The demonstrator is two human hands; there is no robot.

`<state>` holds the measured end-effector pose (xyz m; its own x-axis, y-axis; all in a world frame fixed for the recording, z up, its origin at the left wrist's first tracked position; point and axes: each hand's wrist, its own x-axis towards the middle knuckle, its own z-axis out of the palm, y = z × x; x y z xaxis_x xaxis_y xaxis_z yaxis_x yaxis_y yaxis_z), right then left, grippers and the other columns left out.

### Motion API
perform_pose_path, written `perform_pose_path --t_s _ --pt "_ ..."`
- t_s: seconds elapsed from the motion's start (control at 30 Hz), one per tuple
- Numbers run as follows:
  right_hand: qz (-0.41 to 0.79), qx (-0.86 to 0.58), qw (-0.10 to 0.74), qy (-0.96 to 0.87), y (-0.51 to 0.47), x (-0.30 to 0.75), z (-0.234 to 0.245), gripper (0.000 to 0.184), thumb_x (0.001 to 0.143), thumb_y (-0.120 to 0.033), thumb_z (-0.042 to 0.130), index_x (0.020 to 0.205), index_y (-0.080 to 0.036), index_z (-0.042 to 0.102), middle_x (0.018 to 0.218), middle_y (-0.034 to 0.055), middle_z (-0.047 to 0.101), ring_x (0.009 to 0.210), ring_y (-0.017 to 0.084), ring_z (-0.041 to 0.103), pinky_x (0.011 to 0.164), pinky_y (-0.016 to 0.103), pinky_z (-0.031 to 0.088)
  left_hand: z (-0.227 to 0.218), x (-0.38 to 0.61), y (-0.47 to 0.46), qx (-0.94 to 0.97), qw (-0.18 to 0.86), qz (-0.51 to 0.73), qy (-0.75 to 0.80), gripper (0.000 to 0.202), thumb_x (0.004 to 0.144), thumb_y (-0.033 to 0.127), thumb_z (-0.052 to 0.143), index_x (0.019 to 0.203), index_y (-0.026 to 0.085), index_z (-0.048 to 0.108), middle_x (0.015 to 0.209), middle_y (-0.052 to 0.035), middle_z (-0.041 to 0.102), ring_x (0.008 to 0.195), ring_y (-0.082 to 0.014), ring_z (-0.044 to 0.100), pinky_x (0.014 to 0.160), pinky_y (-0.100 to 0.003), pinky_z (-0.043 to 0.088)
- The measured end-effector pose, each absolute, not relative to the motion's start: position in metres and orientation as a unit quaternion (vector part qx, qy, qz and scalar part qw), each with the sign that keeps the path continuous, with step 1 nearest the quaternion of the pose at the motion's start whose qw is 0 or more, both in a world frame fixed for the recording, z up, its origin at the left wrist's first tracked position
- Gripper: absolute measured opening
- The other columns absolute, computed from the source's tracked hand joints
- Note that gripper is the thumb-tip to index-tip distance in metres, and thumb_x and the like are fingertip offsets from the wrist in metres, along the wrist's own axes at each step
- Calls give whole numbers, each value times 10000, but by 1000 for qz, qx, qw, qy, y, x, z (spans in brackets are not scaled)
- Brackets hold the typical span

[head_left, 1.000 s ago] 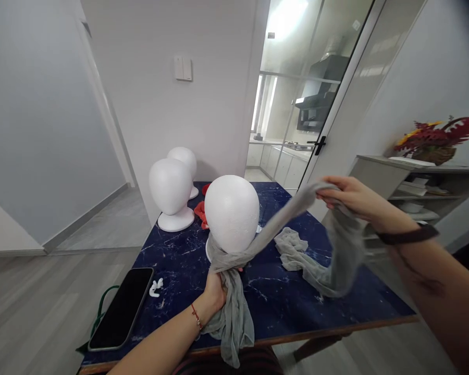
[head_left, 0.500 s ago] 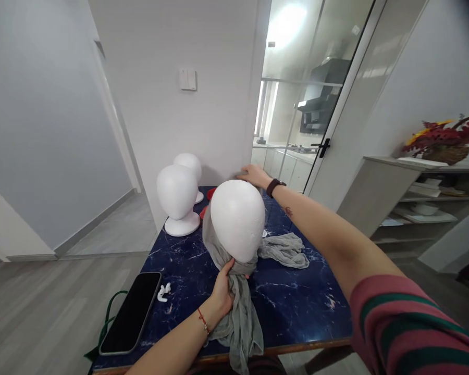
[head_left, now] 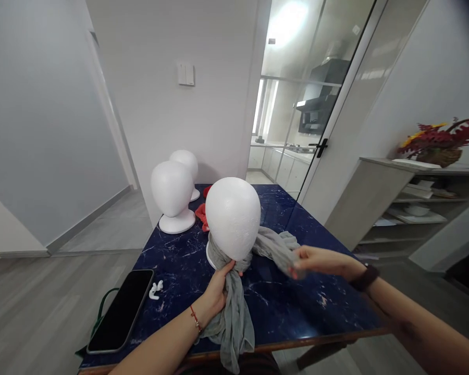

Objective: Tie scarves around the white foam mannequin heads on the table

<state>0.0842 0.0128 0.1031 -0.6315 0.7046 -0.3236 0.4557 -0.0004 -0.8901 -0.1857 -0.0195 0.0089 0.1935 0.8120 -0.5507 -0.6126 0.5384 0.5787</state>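
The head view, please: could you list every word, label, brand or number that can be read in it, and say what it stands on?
No text can be read in this view.
Phone: screen dark, no brand visible.
Wall switch: plain.
Gray scarf, gripped by left hand and right hand: no label shows.
Shelf items: too small and blurred to tell.
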Motion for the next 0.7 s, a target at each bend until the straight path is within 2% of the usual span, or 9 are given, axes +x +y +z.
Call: perform_pose_path --t_s 0.1,0.2,0.27,0.33,0.43,0.53,0.63,0.7 --pt "602 -367 102 -701 -27 78 91 447 642 -405 749 992 -139 669 913 59 659 906 214 591 853 325 431 10 -186 -20 119 761 467 434 178 792 306 623 777 129 615 522 -29 642 368 -127 533 402 -235 403" --pt "579 -454 210 -644 -48 68 74 600 604 -337 797 1144 -176 592 937 43 651 907 219 595 855 346 449 9 -186 -21 125 766 470 421 198 793 317 624 753 123 618 531 -29 646 370 -130 536 400 -240 411" --pt "630 -458 297 -553 -59 57 64 576 684 -377 741 1195 -192 550 956 60 648 889 213 610 827 349 469 8 -187 -20 126 770 468 415 213 788 328 632 752 117 626 544 -33 654 380 -133 547 412 -245 429" --pt "713 -386 352 -468 -71 44 57 493 763 -429 660 1181 -189 556 976 87 648 894 207 623 823 352 477 6 -187 -20 123 777 463 409 227 790 333 629 767 108 637 574 -50 671 412 -146 575 444 -255 459" --pt "790 -266 329 -444 -91 19 51 504 705 -414 725 1115 -151 597 968 105 655 908 219 631 859 374 463 3 -188 -19 117 790 459 389 233 788 318 631 856 97 658 680 -85 710 549 -186 652 583 -293 524" --pt "771 -235 265 -529 -107 -3 50 533 649 -327 785 1110 -133 599 999 91 651 990 238 599 931 390 418 1 -188 -20 136 782 473 382 260 733 230 681 962 109 662 803 -96 732 713 -218 690 740 -327 534" --pt "691 -274 284 -606 -114 -24 51 543 706 -303 747 1188 -161 542 1112 69 606 1103 223 518 1011 376 347 2 -187 -23 179 748 511 383 354 647 102 712 997 127 662 875 -86 734 810 -219 690 814 -321 519" --pt "694 -285 322 -577 -114 -39 49 600 695 -304 758 1220 -180 496 1116 51 586 1086 198 513 985 346 366 6 -186 -24 221 738 519 371 406 623 85 717 1023 121 659 902 -90 732 847 -233 683 826 -334 517"
